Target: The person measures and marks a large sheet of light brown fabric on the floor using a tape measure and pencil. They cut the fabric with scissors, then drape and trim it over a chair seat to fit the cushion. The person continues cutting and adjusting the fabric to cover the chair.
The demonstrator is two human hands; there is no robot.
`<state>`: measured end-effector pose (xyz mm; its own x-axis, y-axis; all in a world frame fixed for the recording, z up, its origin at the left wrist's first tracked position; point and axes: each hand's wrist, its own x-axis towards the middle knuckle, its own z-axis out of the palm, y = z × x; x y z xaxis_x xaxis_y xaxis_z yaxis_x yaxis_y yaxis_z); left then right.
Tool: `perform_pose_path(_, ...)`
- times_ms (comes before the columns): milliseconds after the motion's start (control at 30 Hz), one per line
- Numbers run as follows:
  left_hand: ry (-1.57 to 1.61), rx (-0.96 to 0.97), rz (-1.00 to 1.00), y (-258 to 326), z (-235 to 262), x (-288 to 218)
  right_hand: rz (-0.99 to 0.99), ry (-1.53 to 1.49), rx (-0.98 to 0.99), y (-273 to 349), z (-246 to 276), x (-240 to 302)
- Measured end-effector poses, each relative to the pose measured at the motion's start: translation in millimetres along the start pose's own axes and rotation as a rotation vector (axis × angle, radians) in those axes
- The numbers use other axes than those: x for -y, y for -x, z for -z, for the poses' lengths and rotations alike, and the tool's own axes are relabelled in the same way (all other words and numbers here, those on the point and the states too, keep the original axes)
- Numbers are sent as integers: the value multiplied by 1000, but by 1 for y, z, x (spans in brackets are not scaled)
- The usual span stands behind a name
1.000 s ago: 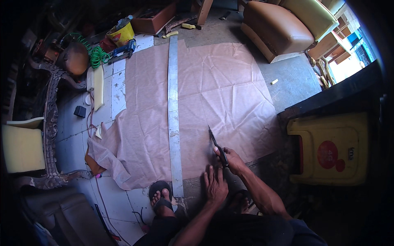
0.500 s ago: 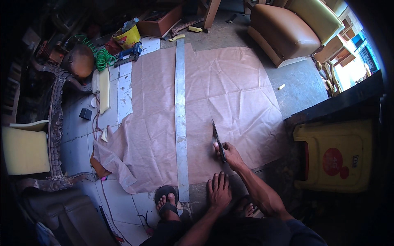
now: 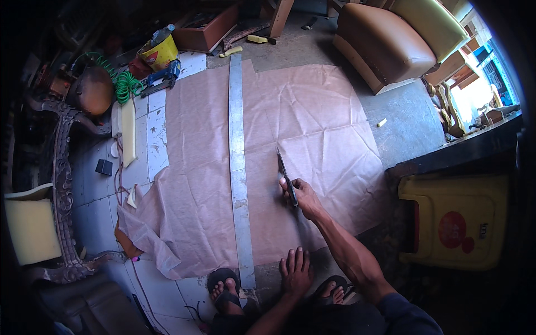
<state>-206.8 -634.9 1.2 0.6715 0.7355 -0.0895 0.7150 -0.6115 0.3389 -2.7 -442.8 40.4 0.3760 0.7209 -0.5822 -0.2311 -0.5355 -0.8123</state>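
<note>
A large pinkish-brown cloth (image 3: 195,162) lies wrinkled on the floor, bunched at its near left. My right hand (image 3: 304,200) grips black scissors (image 3: 283,167) by the handles, over the right half of the cloth, blades pointing away from me. Whether the blades are parted is too fine to make out. Along the cloth, left of the scissors, runs a long flat metal strip (image 3: 237,167). Palm down, my left hand (image 3: 296,273) rests with fingers spread by the near edge of the cloth, holding nothing.
My sandalled feet flank my left hand. To the right stand a yellow plastic stool (image 3: 455,218) and a dark bench edge (image 3: 458,142). A brown padded seat (image 3: 388,42) is at far right. Leftward are a carved wooden frame (image 3: 64,167), a green coiled hose (image 3: 128,86) and a yellow bucket (image 3: 159,54).
My right hand and the scissors have moved farther from me along the cloth. The view has shifted slightly. My left hand stays spread by the cloth's near edge.
</note>
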Motion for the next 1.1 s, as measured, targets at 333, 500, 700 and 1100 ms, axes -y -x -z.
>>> perform_pose_path(333,-20,4,-30,0,1,1,20,-19,-5,-36,-6,26)
perform_pose_path(500,5,-10,-44,2,-3,1,18,5,0,-54,-7,37)
perform_pose_path(700,-8,-13,-54,2,-1,2,44,8,2,-79,-8,49)
perform_pose_path(1100,34,-23,-53,2,-2,2,87,23,21,-137,-10,89)
